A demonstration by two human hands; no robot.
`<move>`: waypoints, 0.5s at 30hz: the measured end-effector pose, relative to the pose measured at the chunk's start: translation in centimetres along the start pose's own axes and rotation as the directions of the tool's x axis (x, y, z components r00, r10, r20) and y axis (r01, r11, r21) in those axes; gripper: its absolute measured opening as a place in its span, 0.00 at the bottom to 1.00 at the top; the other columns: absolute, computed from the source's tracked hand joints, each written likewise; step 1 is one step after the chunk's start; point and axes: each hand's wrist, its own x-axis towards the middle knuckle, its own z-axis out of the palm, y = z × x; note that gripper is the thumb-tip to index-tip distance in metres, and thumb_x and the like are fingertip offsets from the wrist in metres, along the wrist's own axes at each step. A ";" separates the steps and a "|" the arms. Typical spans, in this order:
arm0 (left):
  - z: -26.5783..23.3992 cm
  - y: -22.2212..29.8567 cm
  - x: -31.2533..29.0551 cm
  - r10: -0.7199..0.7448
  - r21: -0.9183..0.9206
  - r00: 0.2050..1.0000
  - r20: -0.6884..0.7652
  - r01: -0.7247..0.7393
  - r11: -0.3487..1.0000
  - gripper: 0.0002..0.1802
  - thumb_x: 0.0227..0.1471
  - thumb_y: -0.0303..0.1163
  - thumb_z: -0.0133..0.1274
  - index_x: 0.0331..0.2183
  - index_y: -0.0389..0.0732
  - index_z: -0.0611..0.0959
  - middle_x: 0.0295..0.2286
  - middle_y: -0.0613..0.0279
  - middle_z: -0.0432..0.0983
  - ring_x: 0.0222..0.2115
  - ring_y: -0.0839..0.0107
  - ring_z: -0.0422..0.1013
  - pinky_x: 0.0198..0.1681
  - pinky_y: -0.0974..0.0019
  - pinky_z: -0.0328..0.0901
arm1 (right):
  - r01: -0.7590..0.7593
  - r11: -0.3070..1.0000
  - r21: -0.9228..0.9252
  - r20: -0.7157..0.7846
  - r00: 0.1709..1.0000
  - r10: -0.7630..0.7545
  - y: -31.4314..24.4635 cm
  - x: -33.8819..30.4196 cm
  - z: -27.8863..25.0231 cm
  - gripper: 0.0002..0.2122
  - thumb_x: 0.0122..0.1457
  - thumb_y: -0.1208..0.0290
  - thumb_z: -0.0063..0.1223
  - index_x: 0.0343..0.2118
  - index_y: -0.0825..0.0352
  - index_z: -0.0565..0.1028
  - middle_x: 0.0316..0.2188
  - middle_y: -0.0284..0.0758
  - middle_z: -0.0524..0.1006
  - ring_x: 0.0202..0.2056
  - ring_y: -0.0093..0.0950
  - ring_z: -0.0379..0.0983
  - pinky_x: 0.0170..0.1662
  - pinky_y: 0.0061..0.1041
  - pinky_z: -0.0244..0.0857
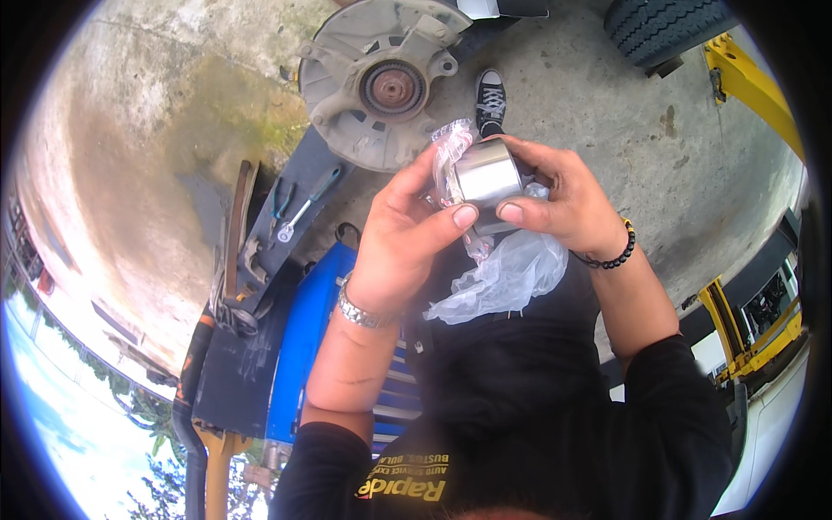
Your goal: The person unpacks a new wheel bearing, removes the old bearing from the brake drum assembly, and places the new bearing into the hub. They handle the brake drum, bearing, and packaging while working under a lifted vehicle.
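Note:
A shiny metal cylinder, which looks like a wheel bearing [488, 173], is held in front of me between both hands. My left hand [407, 217] is closed on its left side, thumb pressing near the lower edge. Around the right side of the cylinder curl the fingers of my right hand [559, 195], with that thumb also at the lower edge. A crumpled clear wrapper with print [452, 152] is caught between my left fingers and the metal. Below the right hand hangs a cloudy plastic bag [511, 273].
Beyond my hands is a wheel knuckle with a round dust shield [381, 87]. A ratchet [308, 208] and pliers [279, 198] lie on a dark beam at left, near a blue tool cabinet [303, 334]. A tire [667, 30] and a yellow lift arm [758, 91] are at far right.

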 end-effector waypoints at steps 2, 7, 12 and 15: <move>-0.4 0.1 -0.1 0.034 0.039 0.998 0.052 -0.036 0.999 0.41 0.51 0.16 0.65 0.65 0.36 0.70 0.58 0.56 0.72 0.58 0.67 0.70 0.63 0.58 0.65 | -0.029 0.999 0.042 0.022 0.999 0.028 0.1 0.2 0.2 0.39 0.53 0.61 0.75 0.60 0.83 0.69 0.47 0.41 0.81 0.49 0.27 0.75 0.55 0.29 0.70; -1.0 0.0 -0.6 0.053 0.053 0.998 0.019 -0.054 0.997 0.43 0.49 0.14 0.65 0.65 0.36 0.69 0.57 0.57 0.73 0.58 0.66 0.70 0.60 0.58 0.67 | -0.052 0.994 0.093 0.052 0.998 0.047 0.2 0.4 0.8 0.37 0.54 0.62 0.75 0.60 0.82 0.70 0.46 0.40 0.81 0.49 0.26 0.75 0.55 0.28 0.70; -1.1 0.3 -1.1 0.015 0.067 1.000 0.006 -0.016 0.998 0.44 0.48 0.14 0.66 0.64 0.38 0.68 0.57 0.57 0.70 0.58 0.64 0.68 0.56 0.57 0.72 | 0.013 0.998 0.063 0.060 0.998 -0.017 0.1 0.4 1.4 0.36 0.53 0.64 0.75 0.61 0.79 0.71 0.47 0.38 0.81 0.50 0.25 0.74 0.55 0.28 0.69; -1.1 0.1 -1.3 0.045 0.093 0.999 0.014 -0.046 0.995 0.46 0.46 0.15 0.68 0.63 0.42 0.65 0.58 0.57 0.67 0.59 0.62 0.66 0.56 0.55 0.73 | 0.017 0.997 0.075 0.110 0.994 -0.025 -0.1 0.4 1.4 0.36 0.52 0.66 0.76 0.61 0.77 0.71 0.48 0.38 0.81 0.51 0.25 0.74 0.57 0.28 0.68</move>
